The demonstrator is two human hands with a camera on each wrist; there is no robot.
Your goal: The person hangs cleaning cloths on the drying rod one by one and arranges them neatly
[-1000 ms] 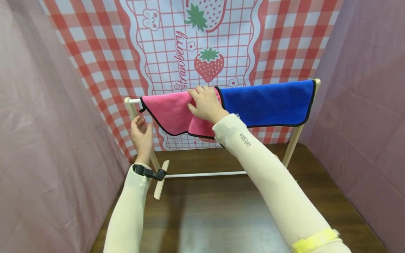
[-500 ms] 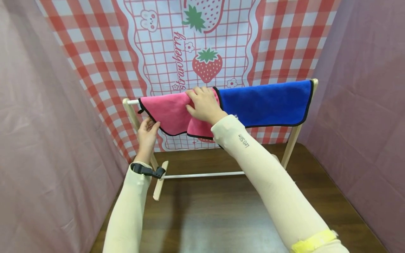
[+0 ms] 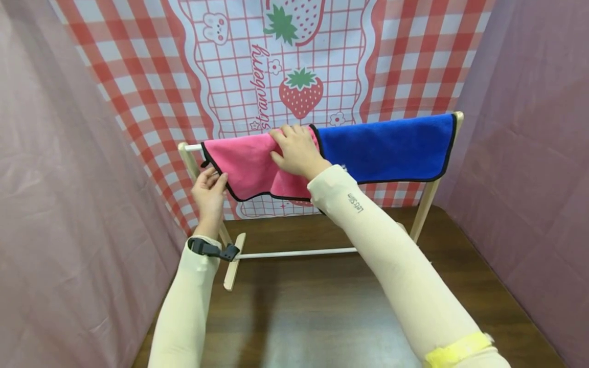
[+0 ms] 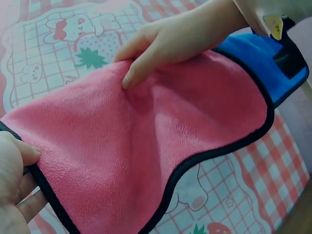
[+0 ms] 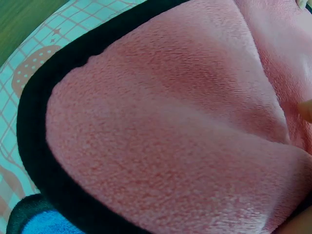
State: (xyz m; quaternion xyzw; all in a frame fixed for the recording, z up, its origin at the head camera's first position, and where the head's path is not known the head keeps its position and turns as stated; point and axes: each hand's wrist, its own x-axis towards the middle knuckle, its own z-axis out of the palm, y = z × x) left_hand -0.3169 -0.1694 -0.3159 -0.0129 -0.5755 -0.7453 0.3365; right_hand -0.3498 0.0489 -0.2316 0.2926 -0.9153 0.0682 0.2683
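Observation:
A pink towel with black trim hangs over the top bar of a small rack. My left hand pinches its left edge, thumb on the front and fingers behind, as the left wrist view shows. My right hand grips the towel at the bar near its right end, the thumb in front and the fingers over the top. Folds run down from that grip. Beside it a blue towel with black trim hangs flat. In the right wrist view pink cloth fills most of the picture.
The rack has wooden posts, a wooden foot and a white lower bar. It stands on a brown wooden table. Behind hangs a strawberry-print cloth; pink curtains flank both sides.
My left hand has come from beside the left post to the pink towel's left edge and taken hold of it. The towel's lower left part has shifted slightly. My right hand stays put.

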